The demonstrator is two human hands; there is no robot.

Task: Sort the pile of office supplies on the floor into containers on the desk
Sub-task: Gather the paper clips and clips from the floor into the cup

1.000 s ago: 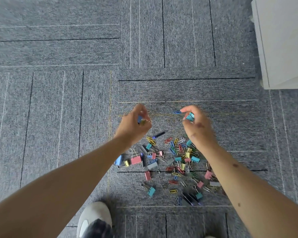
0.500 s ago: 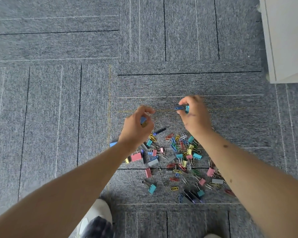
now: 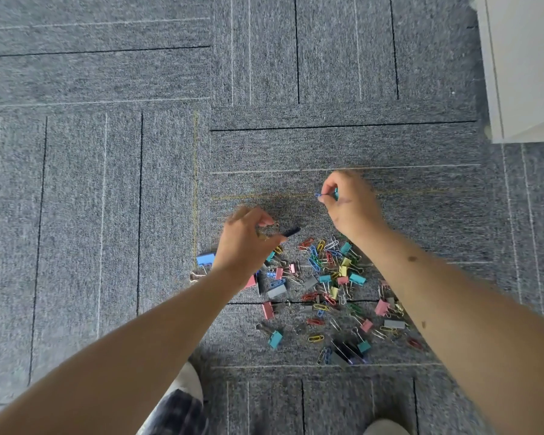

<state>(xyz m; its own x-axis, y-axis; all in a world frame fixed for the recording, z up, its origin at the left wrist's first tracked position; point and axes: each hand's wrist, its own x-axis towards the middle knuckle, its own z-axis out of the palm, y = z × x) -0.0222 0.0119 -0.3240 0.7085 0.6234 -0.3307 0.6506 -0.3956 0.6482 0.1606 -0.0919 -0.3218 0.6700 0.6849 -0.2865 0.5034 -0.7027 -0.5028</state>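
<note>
A scattered pile of coloured paper clips and binder clips (image 3: 325, 279) lies on the grey carpet floor (image 3: 107, 183). Just past it, the right hand (image 3: 350, 208) pinches a small blue wire paper clip (image 3: 318, 194). The left hand (image 3: 244, 246), blurred, curls its fingers beside a black binder clip (image 3: 292, 230); I cannot tell whether it holds anything.

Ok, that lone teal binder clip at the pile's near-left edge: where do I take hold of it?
Probably pinch the teal binder clip by its silver wire handles, coming from above on its left: they stick out towards bare carpet, away from the pile.
</note>
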